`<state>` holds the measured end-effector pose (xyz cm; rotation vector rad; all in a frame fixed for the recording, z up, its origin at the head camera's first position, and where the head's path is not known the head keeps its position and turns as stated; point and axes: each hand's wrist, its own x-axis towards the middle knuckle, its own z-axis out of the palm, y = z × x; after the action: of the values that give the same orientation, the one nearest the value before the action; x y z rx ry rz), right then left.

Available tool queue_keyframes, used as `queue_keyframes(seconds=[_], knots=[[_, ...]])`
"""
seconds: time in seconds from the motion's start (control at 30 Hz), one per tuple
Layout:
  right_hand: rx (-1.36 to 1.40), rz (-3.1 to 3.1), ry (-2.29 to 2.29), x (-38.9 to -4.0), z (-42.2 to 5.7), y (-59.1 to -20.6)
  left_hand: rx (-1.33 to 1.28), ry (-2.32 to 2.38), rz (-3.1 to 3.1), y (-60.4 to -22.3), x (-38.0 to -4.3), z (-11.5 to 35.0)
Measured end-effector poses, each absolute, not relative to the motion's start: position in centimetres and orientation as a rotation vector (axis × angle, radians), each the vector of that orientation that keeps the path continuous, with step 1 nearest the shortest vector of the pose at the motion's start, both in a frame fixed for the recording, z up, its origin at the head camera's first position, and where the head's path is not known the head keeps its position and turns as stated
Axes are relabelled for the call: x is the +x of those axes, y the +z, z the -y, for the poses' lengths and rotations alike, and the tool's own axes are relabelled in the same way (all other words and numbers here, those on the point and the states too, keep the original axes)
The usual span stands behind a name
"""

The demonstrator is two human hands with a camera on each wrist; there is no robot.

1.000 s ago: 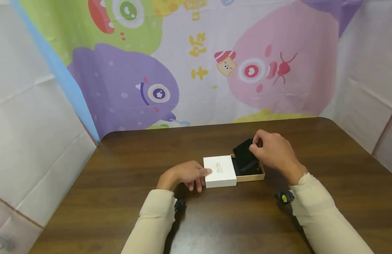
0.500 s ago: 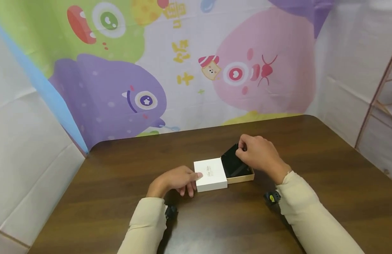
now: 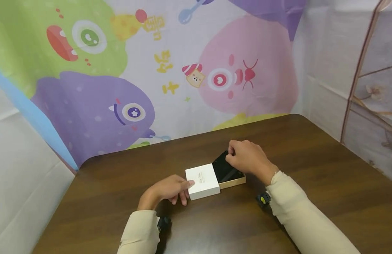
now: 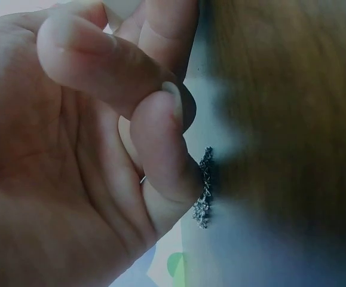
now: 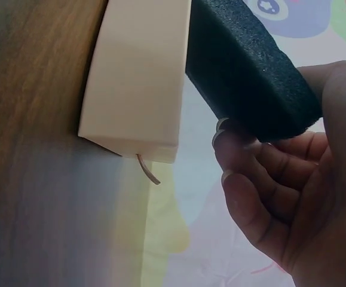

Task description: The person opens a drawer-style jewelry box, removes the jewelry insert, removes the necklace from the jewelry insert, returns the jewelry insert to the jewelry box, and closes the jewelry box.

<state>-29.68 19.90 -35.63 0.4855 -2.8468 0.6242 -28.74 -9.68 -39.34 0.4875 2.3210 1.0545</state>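
Note:
In the head view a white box sleeve point(image 3: 202, 179) with small gold lettering lies on the table. My left hand point(image 3: 168, 188) grips its left end, thumb on top, other fingers down at the side. From the sleeve's right end a tan drawer point(image 3: 233, 182) sticks out, with a short ribbon pull point(image 5: 149, 170) in the right wrist view. A black foam pad point(image 5: 256, 78) slants up out of the drawer; my right hand point(image 3: 248, 158) pinches its raised far corner. Beyond the left fingers, a silvery chain-like thing point(image 4: 203, 191) shows in the left wrist view.
The brown wooden table point(image 3: 208, 225) reaches back to a cartoon-printed cloth point(image 3: 173, 116). Pale wall hangings point(image 3: 329, 70) stand at both sides. A small black device point(image 3: 263, 199) sits at the right wrist, another point(image 3: 163, 223) at the left.
The right hand has lowered the black foam pad, so it lies further into the drawer at a lower slant. The left hand keeps its grip on the sleeve. The head view has swung right.

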Motion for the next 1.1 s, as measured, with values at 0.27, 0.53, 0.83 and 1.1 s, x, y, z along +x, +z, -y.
queue_keyframes(seconds=[0.27,0.53,0.83,1.1], knots=[[0.478,2.849,0.637,-29.76,-19.21,-35.93,0.476,1.073,-2.322,-39.44,-28.48,10.31],[0.466,2.886,0.611,-29.68,-19.66,-36.12,0.463,1.083,-2.323,-39.44,-28.38,10.03],[0.428,2.947,0.636,-29.63,-19.66,-36.69,0.446,1.081,-2.301,-39.77,-28.17,10.21],[0.423,2.922,0.575,-29.87,-19.89,-36.33,0.455,1.104,-2.298,-39.55,-28.43,9.97]])
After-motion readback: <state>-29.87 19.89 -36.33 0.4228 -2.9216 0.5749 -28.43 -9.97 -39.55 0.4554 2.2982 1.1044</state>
